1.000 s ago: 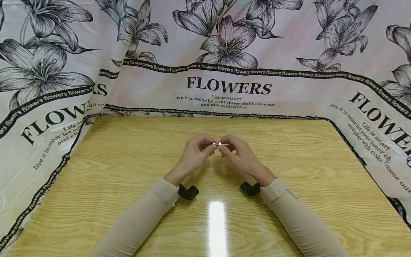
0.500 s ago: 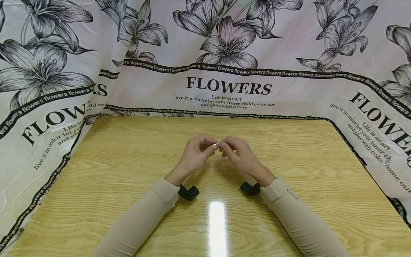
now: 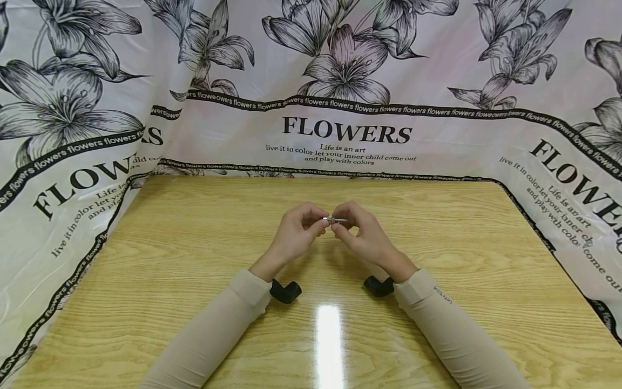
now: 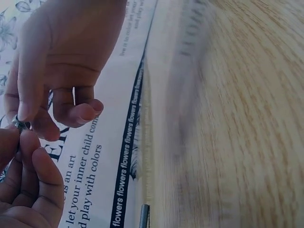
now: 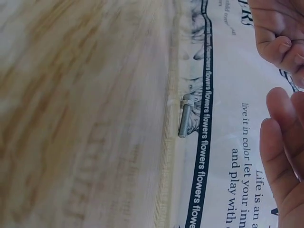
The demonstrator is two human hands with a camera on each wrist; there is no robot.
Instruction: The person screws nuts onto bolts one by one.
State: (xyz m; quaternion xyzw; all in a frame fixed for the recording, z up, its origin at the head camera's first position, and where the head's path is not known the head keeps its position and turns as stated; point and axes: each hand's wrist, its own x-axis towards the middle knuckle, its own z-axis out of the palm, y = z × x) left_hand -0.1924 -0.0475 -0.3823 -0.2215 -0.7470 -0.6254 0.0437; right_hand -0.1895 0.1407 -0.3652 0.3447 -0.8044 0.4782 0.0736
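Between both hands in the head view is a small silver bolt [image 3: 342,220], held level above the table. My left hand [image 3: 298,229] pinches its left end between thumb and fingertips. My right hand [image 3: 359,229] has thumb and index fingertips at the nut [image 3: 332,220] near the middle, with the shank reaching right behind them. In the left wrist view, a thumb and fingertips meet at the small metal nut [image 4: 20,124]. The right wrist view shows curled fingers of both hands, but the pinched part is out of frame.
A wood-grain table [image 3: 194,243] lies beneath, with cloth [image 3: 340,132] printed with flowers around it. Another threaded bolt with a nut [image 5: 186,115] shows lower than the hands in the right wrist view. Black wrist mounts [image 3: 285,292] sit under both cuffs.
My right fingers closed over the nut half a second ago, hiding the shank, and have now spread back so that nut and shank show again. My left hand stays still.
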